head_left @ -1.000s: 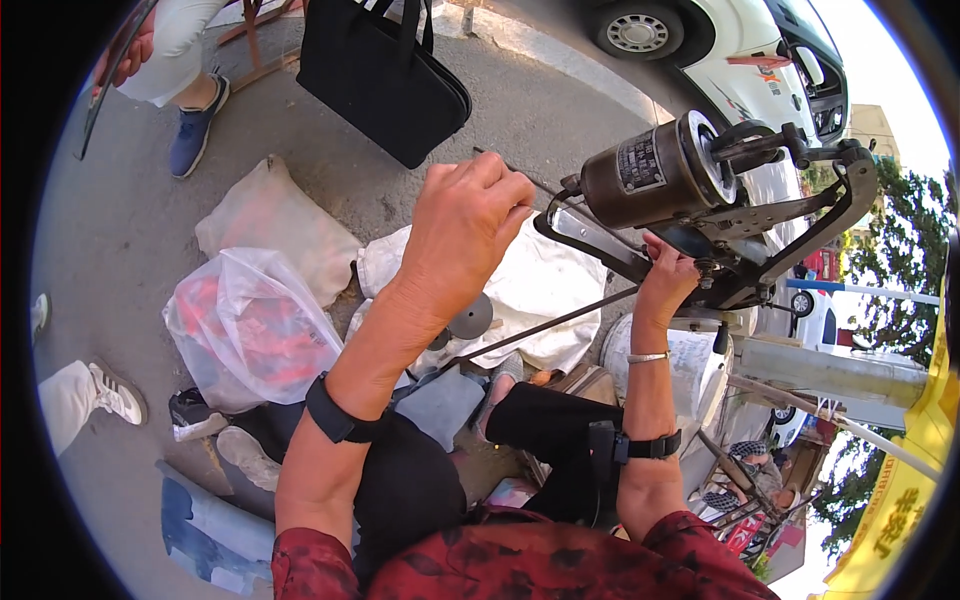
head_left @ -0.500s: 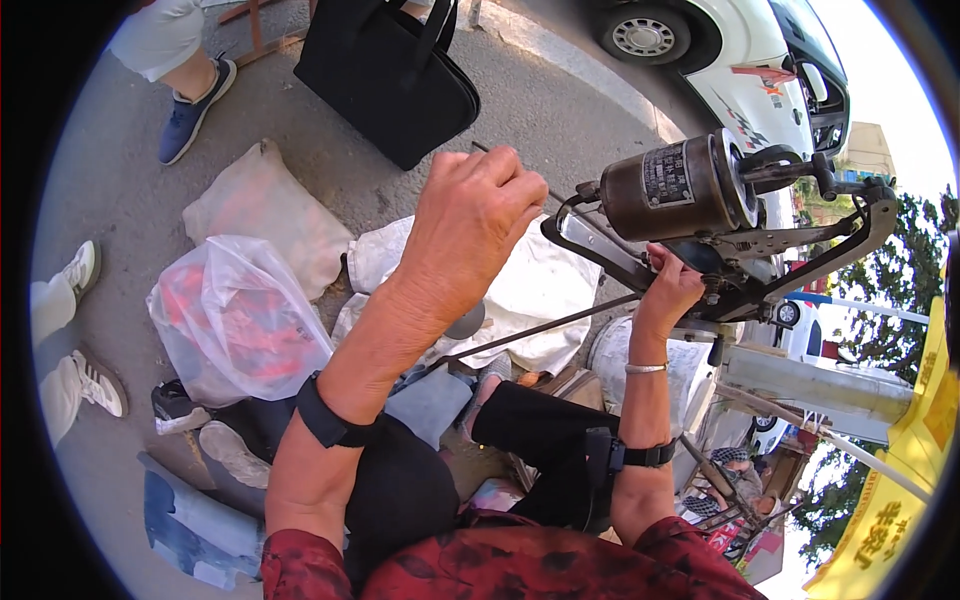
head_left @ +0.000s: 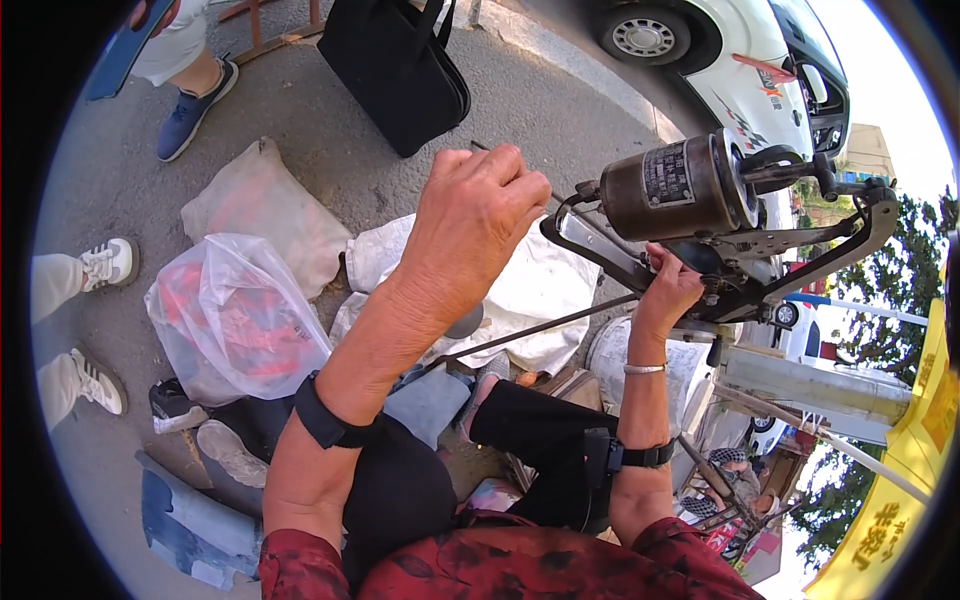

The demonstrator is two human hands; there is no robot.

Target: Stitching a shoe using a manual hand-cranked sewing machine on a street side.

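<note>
A paved street [head_left: 330, 160] is seen below, with a white car [head_left: 720, 50] parked by the kerb and a black bag [head_left: 400, 65] standing on the ground. The left hand [head_left: 480, 215] is raised and closed in a fist around a thin rod [head_left: 540, 328], seemingly to work it. The right hand [head_left: 668, 290] is closed on the frame of a machine [head_left: 700, 200] with a brown motor drum, probably to steady it. Plastic bags [head_left: 235, 320] are piled beside the knees.

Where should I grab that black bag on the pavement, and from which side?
Take the black bag by its top handles, though they run out of the frame's upper edge, so I can't see them fully. Come from above: it stands upright on the pavement with open ground around it.
</note>
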